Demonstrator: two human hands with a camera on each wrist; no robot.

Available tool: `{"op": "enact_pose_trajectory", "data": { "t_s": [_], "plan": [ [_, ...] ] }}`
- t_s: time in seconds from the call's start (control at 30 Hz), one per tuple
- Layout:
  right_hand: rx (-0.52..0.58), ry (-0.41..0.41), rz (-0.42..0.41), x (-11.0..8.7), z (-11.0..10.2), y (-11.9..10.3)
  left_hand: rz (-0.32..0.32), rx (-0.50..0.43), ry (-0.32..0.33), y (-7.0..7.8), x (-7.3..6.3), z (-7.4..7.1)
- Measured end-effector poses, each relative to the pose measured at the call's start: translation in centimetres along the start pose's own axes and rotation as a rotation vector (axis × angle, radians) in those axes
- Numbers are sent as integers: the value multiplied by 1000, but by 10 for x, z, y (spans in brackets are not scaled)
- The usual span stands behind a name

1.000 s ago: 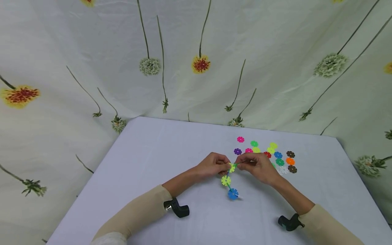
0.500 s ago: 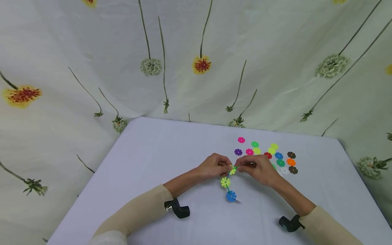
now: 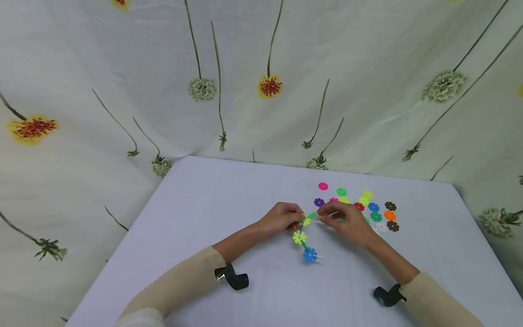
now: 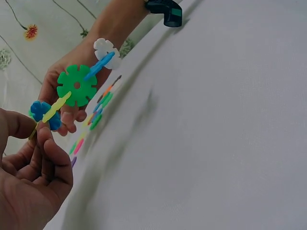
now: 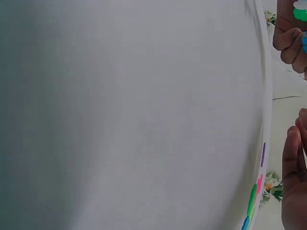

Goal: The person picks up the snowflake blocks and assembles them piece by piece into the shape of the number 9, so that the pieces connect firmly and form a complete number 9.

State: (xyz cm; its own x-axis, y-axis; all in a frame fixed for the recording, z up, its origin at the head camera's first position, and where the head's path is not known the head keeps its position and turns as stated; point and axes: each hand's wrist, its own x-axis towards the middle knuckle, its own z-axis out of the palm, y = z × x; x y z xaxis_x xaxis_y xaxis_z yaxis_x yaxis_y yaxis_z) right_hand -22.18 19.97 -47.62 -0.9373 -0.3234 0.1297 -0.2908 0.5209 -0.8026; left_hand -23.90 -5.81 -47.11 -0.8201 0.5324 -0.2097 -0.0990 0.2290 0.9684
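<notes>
My left hand [image 3: 281, 219] pinches the upper end of a chain of notched flower-shaped discs, slotted together edge to edge. A yellow disc [image 3: 299, 237] hangs mid-chain, with a blue disc [image 3: 310, 255] and a thin white disc [image 3: 320, 258] lower down. In the left wrist view a green disc [image 4: 76, 85] sits between a yellow disc [image 4: 56, 106] and a blue disc. At the chain's top, a green disc [image 3: 312, 215] points toward my right hand [image 3: 347, 222]. Those right fingertips are close by it, thumb and fingers slightly bent; the right wrist view shows a gap between the hands.
Loose discs lie behind the right hand on the white table [image 3: 229, 190], among them a pink disc [image 3: 323, 186], a purple disc [image 3: 319, 202], an orange disc [image 3: 390, 215] and a brown disc [image 3: 393, 226]. A flowered cloth [image 3: 245, 91] hangs at the back.
My right fingers have come off the green disc, which now shows more fully. The left hand and chain have shifted slightly left and up.
</notes>
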Motion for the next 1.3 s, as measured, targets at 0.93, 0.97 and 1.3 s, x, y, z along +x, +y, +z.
{"op": "enact_pose_trajectory", "data": {
  "t_s": [0.93,0.97,1.3],
  "plan": [
    [-288,35,176,56,5,10,-32,-76,-2,-14,-4,-8],
    [-277,39,156,55,5,11,-31,-77,-2,-14,-4,-8],
    [-140,97,19,42,5,10,-41,-97,-3,-11,-5,-7]
  ]
}}
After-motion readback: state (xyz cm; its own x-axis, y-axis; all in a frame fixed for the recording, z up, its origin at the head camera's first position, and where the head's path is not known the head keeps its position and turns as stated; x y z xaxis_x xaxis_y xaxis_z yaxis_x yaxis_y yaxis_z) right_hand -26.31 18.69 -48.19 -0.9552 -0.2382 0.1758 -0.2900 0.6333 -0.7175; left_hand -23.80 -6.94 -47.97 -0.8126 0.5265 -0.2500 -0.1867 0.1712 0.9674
